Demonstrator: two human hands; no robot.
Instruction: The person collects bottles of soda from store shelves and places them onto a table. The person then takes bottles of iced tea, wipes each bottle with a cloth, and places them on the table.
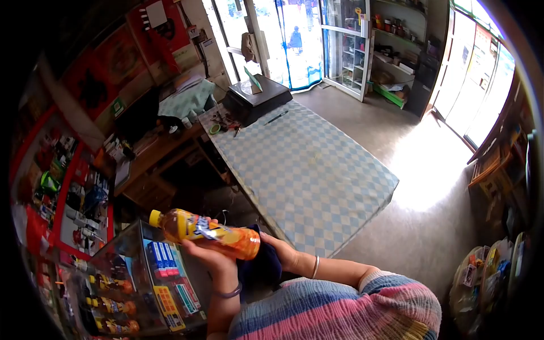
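An orange drink bottle (212,233) with a yellow cap and a printed label lies tilted across my left hand (211,259), whose fingers wrap around it from below. A dark bracelet sits on that wrist. At the bottle's base, my right hand (281,253) grips a dark navy cloth (262,265), which touches the bottom of the bottle. Part of the right fingers is hidden behind the cloth. A silver bangle circles the right wrist.
A table with a blue checked cover (317,175) stands ahead, carrying a dark boxy device (259,97) and a pen (276,117). Lower left, a glass case (133,243) holds similar bottles (116,306) and small boxes (161,259). Shelves (396,37) stand beyond, near the glass doors.
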